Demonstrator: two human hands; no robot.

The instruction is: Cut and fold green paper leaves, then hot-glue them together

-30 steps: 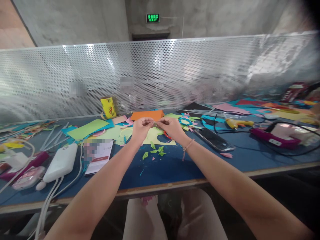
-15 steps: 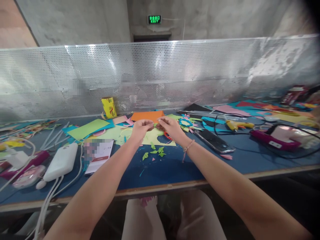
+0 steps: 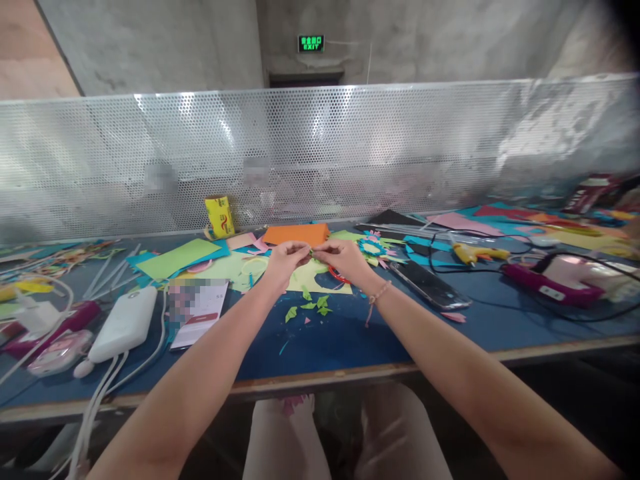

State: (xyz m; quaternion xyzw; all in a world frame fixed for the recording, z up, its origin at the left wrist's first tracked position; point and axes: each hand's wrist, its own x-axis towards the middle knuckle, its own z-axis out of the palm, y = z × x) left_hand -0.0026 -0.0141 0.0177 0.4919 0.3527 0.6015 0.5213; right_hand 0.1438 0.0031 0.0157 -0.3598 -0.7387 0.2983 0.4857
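Note:
My left hand (image 3: pixel 283 259) and my right hand (image 3: pixel 343 257) meet above the blue table (image 3: pixel 330 340), fingertips pinched together on a small green paper piece (image 3: pixel 311 252). Both hands are closed in a pinch. Under them lies a pale yellow-green sheet (image 3: pixel 310 275), with several small green paper scraps (image 3: pixel 311 307) on the table just in front. An orange sheet (image 3: pixel 296 234) lies beyond the hands. A blue and pink paper flower (image 3: pixel 371 245) sits right of my right hand.
A perforated metal screen (image 3: pixel 320 153) closes the back of the table. At left are a white power bank (image 3: pixel 124 324) with cables and a phone (image 3: pixel 197 303). At right lie a dark phone (image 3: pixel 430 285), a yellow glue gun (image 3: pixel 473 253) and a magenta device (image 3: pixel 547 280).
The hands have drawn slightly closer together around the small green piece; the view has shifted a little. Nothing else on the table moved.

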